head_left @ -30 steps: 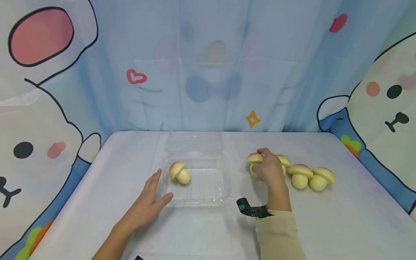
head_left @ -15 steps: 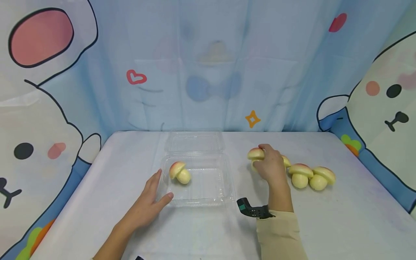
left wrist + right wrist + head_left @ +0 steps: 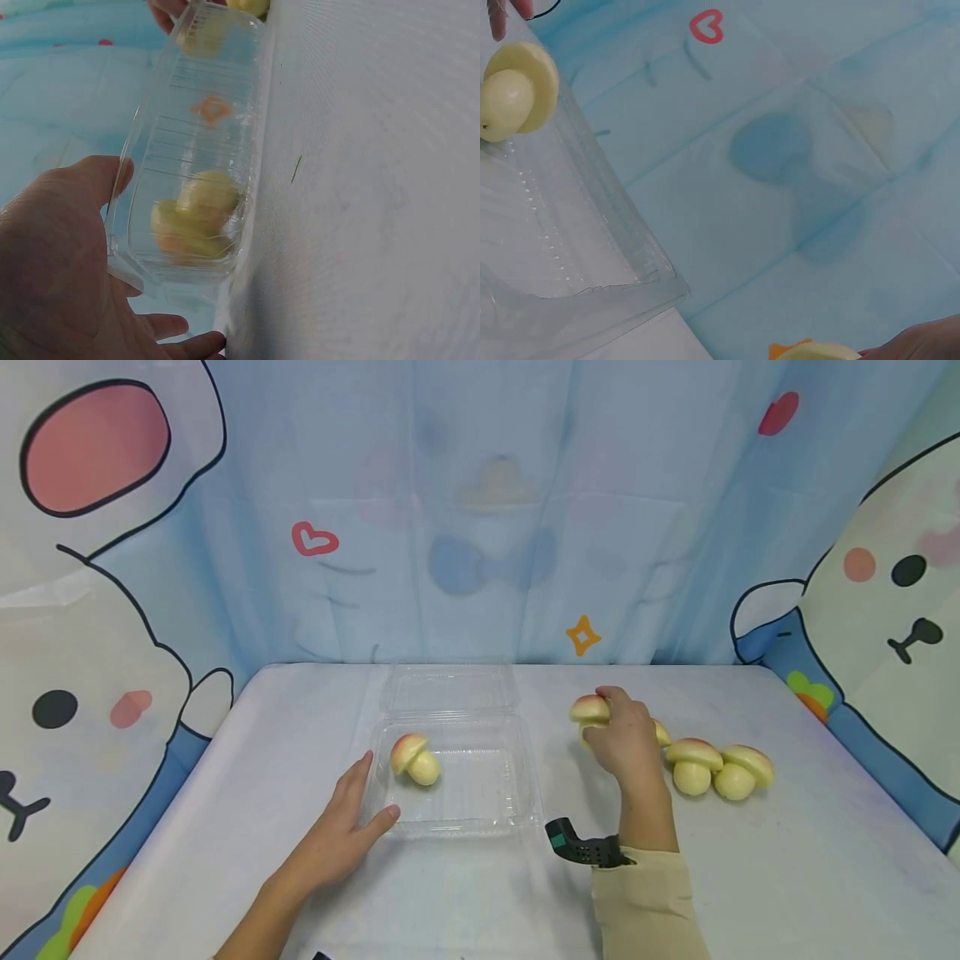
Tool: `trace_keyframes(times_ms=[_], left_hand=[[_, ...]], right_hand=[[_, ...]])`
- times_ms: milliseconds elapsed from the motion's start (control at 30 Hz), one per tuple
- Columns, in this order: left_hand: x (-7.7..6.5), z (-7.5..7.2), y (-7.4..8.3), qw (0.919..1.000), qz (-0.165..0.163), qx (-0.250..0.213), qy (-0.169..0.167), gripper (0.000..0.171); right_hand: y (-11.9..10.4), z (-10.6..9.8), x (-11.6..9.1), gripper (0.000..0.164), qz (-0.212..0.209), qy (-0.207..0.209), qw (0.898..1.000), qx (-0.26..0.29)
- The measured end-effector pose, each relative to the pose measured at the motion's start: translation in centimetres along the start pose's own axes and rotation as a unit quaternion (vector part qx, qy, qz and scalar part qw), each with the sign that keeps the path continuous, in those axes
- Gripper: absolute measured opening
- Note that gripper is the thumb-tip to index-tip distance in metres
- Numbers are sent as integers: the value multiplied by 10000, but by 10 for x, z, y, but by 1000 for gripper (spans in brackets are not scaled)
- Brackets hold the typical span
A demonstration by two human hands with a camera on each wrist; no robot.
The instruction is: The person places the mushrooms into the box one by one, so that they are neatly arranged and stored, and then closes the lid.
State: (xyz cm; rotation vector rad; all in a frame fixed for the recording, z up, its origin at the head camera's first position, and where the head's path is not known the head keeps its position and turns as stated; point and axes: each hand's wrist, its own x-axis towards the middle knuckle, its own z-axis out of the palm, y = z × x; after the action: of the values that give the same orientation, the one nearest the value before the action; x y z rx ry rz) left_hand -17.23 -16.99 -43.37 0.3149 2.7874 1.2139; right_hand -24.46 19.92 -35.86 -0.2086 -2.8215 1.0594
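Observation:
My right hand pinches a toy mushroom, with a reddish-yellow cap and pale stem, over the right half of the table. My fingers partly hide its stem. Just behind that hand, another toy mushroom is mostly covered. The clear plastic clamshell box lies open left of centre, its lid folded back. Inside, at the box's left, one toy mushroom rests tilted. At the left side of the box, my left hand has its fingers extended; its thumb touches the rim in the left wrist view.
Two more toy mushrooms, one upright and one leaning, sit side by side to the right of my right hand. The white-covered table ends at a blue cartoon curtain. A black band is on my right wrist.
My right hand has risen slightly and moved a little toward the back, carrying the pinched toy mushroom up with it. My left hand and the box have stayed in place.

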Motion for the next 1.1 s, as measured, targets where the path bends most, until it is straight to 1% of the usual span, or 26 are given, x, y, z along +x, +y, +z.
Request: trace_keyframes(times_ms=[467, 700, 1100], left_hand=[[1, 0, 0, 10000, 33, -22, 48, 91], [2, 0, 1, 10000, 54, -1, 41, 91], [1, 0, 0, 10000, 65, -16, 34, 90]], right_hand=[[-9, -4, -5, 67, -198, 134, 9996, 119], [-20, -1, -8, 66, -387, 128, 9988, 287], [-35, 5, -13, 63, -722, 168, 9969, 277]])
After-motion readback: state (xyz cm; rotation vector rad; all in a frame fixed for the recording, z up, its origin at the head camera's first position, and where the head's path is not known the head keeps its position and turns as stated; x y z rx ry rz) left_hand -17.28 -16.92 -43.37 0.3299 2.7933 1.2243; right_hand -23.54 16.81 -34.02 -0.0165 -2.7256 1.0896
